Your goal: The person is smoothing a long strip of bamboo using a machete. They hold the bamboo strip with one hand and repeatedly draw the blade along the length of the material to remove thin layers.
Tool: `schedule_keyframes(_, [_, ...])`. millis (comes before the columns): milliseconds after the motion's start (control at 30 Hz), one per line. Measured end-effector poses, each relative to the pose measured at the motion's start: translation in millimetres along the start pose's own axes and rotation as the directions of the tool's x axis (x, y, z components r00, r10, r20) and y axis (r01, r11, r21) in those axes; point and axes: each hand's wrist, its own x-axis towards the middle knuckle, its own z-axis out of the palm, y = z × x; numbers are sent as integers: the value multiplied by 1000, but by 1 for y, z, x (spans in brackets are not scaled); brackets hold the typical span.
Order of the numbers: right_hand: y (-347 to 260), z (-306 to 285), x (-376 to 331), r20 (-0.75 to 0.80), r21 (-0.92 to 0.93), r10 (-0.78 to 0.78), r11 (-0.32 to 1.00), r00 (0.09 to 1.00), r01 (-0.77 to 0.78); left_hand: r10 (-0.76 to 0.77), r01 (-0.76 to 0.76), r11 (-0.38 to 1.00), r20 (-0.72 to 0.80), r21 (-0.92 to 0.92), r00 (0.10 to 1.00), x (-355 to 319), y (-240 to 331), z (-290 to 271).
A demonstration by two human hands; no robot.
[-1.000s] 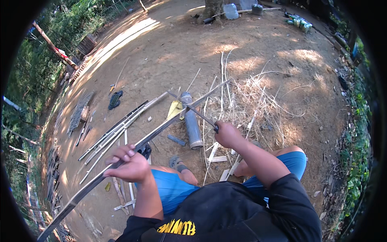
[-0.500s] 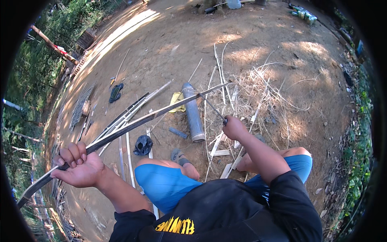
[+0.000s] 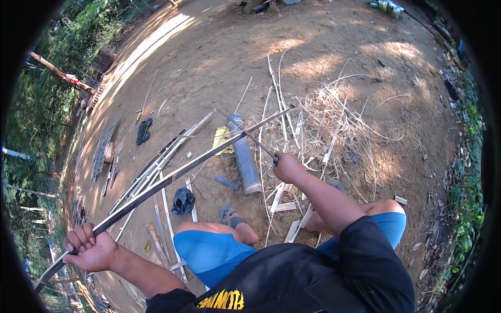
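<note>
My left hand (image 3: 95,251) is closed round the lower end of a long split bamboo strip (image 3: 169,180), dark on one side and pale on the other. The strip slants up and away to the right, over a grey cylinder (image 3: 245,163) lying on the ground. In my right hand (image 3: 288,168) is the handle of a thin, long-bladed knife (image 3: 259,146). Its blade crosses the strip near the far end, and the tip sticks out past the strip's left side. My fingers hide most of the handle.
A heap of pale shavings (image 3: 339,115) lies ahead to the right. Near the cylinder are a yellow cloth (image 3: 221,140), a grey block (image 3: 226,182) and a black plastic bag (image 3: 183,201). More bamboo strips (image 3: 151,175) and dark footwear (image 3: 144,131) lie to the left.
My left hand has moved lower and left with the strip. My right hand has shifted slightly left, and the knife now extends past the strip, its tip showing on the far side.
</note>
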Motion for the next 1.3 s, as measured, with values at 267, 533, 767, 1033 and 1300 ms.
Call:
schedule_keyframes(267, [-37,-7,6,80,-35,-276,960,958,279,-51,51,999,14,1,999,21,-6,-27])
schedule_keyframes(533, [26,-30,89,118,-31,32,999,992,-29,-99,96,994,54,45,994,51,-10,-60])
schedule_keyframes(767, [69,-21,140,131,39,159,985,978,-165,-139,144,980,-42,141,989,97,1,-92])
schedule_keyframes(1033, [83,-30,149,128,-36,-70,997,989,75,-238,236,967,4,90,971,132,9,-138])
schedule_keyframes(1300, [177,-32,217,69,30,220,975,973,-222,-249,257,953,-70,160,966,167,9,-157])
